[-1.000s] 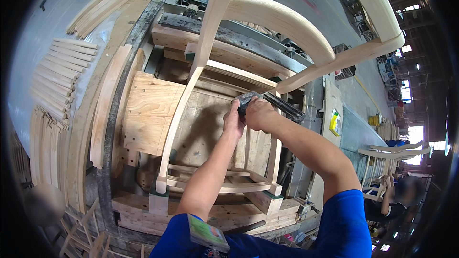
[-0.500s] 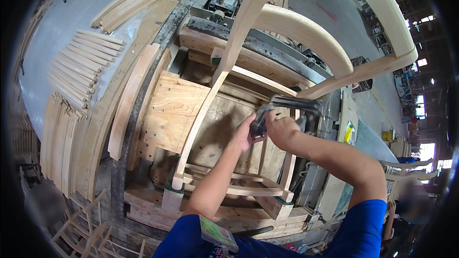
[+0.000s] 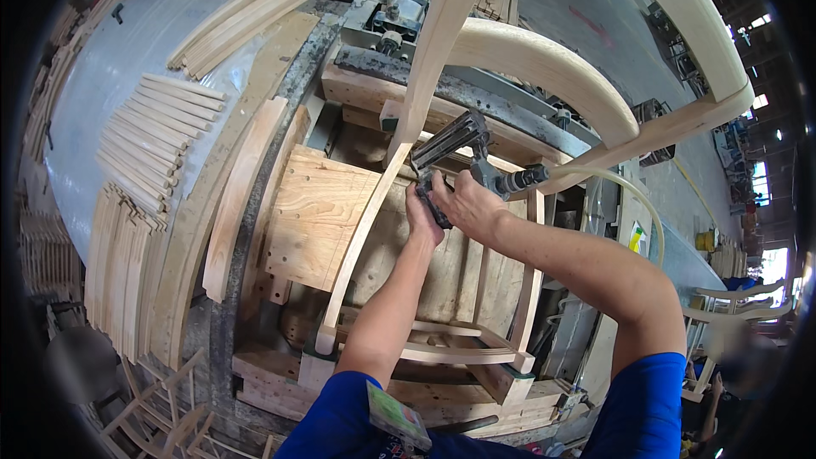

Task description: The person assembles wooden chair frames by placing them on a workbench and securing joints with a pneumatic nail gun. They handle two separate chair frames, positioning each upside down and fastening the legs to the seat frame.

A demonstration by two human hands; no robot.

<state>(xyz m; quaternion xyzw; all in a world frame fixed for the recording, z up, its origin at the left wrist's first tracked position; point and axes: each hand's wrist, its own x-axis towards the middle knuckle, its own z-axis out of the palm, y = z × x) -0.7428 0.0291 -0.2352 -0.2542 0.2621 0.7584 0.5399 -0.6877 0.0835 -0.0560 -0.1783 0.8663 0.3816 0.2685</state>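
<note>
A black pneumatic nail gun [image 3: 455, 138] is held over the middle of a pale wooden chair frame [image 3: 364, 238]. My right hand [image 3: 470, 208] is closed round the gun. My left hand [image 3: 423, 219] is closed on its lower part, just left of the right hand. The gun's long slotted section lies close to the frame's left rail. From its right end a pale air hose [image 3: 633, 187] curves off to the right. The chair frame rests on its side in a wooden jig [image 3: 501, 378], with its curved armrest [image 3: 544, 64] rising at the far side. My fingers partly hide the gun's grip.
On the left, a pale-topped table [image 3: 89, 115] carries several bundles of wooden slats [image 3: 161, 140]. A plywood panel [image 3: 319, 212] lies left of the frame. Machinery [image 3: 399, 13] stands behind the jig. More chair frames [image 3: 170, 416] stand at the lower left. Another person is at the far right.
The nail gun has turned and shifted left, toward the frame's left rail. Both hands moved slightly left with it. The hose has come into view. The whole view has shifted slightly.
</note>
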